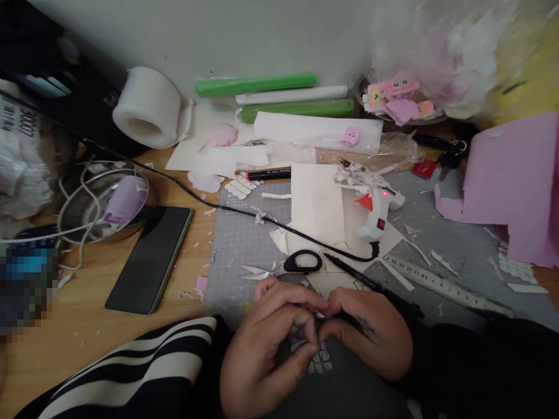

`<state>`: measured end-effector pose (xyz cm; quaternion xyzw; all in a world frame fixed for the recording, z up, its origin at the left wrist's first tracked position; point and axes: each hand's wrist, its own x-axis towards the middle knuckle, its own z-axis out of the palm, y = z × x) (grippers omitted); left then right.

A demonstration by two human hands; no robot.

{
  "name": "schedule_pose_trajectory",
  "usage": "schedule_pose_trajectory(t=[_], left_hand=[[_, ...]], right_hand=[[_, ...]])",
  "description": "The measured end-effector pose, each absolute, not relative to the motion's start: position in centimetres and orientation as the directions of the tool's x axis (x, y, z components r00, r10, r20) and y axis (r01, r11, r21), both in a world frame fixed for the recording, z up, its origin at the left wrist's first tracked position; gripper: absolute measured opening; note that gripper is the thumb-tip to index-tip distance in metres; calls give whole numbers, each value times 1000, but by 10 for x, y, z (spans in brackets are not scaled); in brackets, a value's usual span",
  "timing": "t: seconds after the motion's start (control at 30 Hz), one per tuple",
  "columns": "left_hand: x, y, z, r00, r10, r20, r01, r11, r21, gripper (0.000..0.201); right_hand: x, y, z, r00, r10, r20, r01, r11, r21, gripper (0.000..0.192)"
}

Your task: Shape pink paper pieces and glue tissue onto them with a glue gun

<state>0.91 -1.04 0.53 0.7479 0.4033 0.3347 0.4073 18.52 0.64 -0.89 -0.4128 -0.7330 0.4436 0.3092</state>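
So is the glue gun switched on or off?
On: the glue gun shows a small red light on its body, and its black cord is attached.

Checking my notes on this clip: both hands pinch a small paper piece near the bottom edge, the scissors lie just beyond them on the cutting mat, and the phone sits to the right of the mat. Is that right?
Not quite. The head view shows the phone to the left of the cutting mat, on the wooden desk. The rest holds: the left hand and right hand pinch a small paper piece, with the scissors just beyond.

We find one head-worn camera only, looking forward and steeply down from close above the cutting mat [244, 244] toward the wall [262, 41] behind it, both hands filling its near lower edge.
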Motion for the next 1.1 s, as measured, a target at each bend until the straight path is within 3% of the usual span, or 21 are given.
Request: schedule_pose_trajectory(t=[0.3,0.67,0.9,1.1], left_hand=[[6,-15,5,519,853,47,204,-177,963,8],[10,-13,9,455,890,17,124,-82,989,23],[9,-15,6,402,914,58,178,-140,974,7],[6,-13,3,398,908,131,257,-247,934,7]], right_hand=[[182,7,-3,-515,836,-190,138,-138,-981,30],[178,4,-3,-528,731,-432,-37,-529,-848,25],[176,3,-3,-495,744,-449,-48,-539,-841,28],[178,4,-4,-477,809,-345,46,-369,-928,34]])
